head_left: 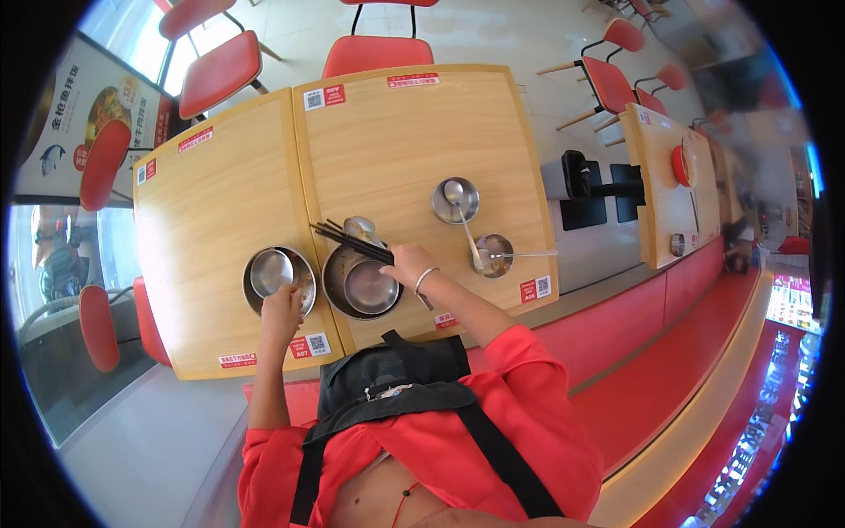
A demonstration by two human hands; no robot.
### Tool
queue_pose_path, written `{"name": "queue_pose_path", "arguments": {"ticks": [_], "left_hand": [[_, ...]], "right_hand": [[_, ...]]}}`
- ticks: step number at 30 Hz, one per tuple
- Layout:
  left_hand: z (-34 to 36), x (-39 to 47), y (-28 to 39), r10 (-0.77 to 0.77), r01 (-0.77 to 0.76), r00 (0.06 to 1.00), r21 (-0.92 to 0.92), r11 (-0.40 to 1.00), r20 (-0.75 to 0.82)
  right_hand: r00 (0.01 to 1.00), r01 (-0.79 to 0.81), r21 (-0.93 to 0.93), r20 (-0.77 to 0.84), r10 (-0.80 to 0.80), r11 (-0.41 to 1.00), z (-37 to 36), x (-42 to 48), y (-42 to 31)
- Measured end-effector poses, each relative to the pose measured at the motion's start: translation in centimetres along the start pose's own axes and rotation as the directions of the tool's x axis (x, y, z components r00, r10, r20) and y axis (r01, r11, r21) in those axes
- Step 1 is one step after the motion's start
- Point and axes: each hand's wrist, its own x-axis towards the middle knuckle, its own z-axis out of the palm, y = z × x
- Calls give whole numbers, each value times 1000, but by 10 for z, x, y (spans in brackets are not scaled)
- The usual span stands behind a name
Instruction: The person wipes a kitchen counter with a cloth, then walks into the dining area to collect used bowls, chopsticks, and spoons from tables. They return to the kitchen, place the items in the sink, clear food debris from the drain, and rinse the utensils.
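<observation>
My right hand (410, 263) grips a bundle of black chopsticks (350, 240) above a large metal bowl (333, 290). A metal spoon (358, 226) shows beneath the chopsticks; whether I hold it too is hidden. Inside that bowl sits a smaller metal bowl (371, 287). At the left, my left hand (282, 311) reaches over the near rim of another large metal bowl (307, 284), which has food scraps in it. Its curled fingers touch or nearly touch the small metal bowl (271, 272) nested there; which rim they hold, if any, I cannot tell.
Two wooden tables (409, 132) stand edge to edge. Right of my hand are a metal bowl (437, 204) with a spoon (454, 192) and a soiled one (496, 265) with utensils. Red chairs (377, 56) line the far side; a red bench (667, 343) runs rightward.
</observation>
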Motion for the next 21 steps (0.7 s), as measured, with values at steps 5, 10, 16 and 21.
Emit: {"name": "queue_pose_path", "arguments": {"ticks": [5,10,16,21], "left_hand": [[2,-13,29,78,-78,997,-127,989,-8],[46,35,112,300,-279,946,-163,946,121],[173,155,149,108,-120,942,18,993,318],[227,180,171,0,30,949,-89,996,315]], "right_hand": [[944,-203,-122,-287,162,972,-73,-25,34],[917,-375,-288,-252,308,881,-89,-22,95],[939,-176,14,-298,172,984,-89,-46,123],[915,-172,299,-303,265,938,-121,-137,131]]}}
